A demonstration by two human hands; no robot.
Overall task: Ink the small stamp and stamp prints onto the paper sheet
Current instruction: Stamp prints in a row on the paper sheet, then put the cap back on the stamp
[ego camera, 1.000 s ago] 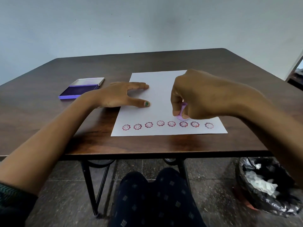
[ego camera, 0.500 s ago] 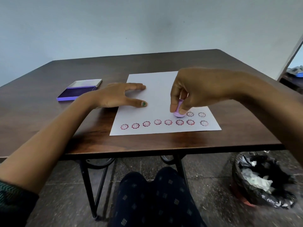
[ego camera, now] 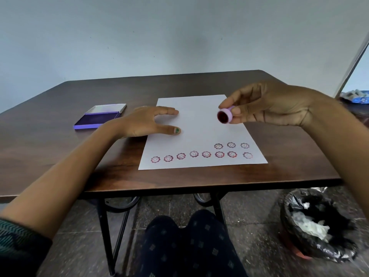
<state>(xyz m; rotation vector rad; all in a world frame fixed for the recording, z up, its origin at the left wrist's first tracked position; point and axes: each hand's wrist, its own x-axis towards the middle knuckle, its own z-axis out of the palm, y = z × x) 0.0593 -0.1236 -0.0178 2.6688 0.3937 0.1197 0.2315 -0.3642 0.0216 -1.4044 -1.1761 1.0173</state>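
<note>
A white paper sheet [ego camera: 201, 124] lies on the dark wooden table [ego camera: 60, 156]. Along its near edge runs a row of several red smiley-flower prints [ego camera: 193, 154], with three more prints [ego camera: 231, 145] above it at the right. My right hand [ego camera: 265, 105] holds the small lilac stamp [ego camera: 225, 116] in the air above the sheet, its dark inked face turned towards me. My left hand [ego camera: 147, 121] lies flat, fingers spread, on the sheet's left edge. An open purple ink pad [ego camera: 99, 119] sits on the table to the left.
A bin lined with a black bag [ego camera: 317, 224] holding crumpled paper stands on the floor at the right, beside the table's near edge. My knees [ego camera: 187, 246] are under the table. A pale wall rises behind the table.
My right hand has lifted the stamp off the paper and turned its face up towards me. A third print now shows in the upper row. My left hand stays on the sheet.
</note>
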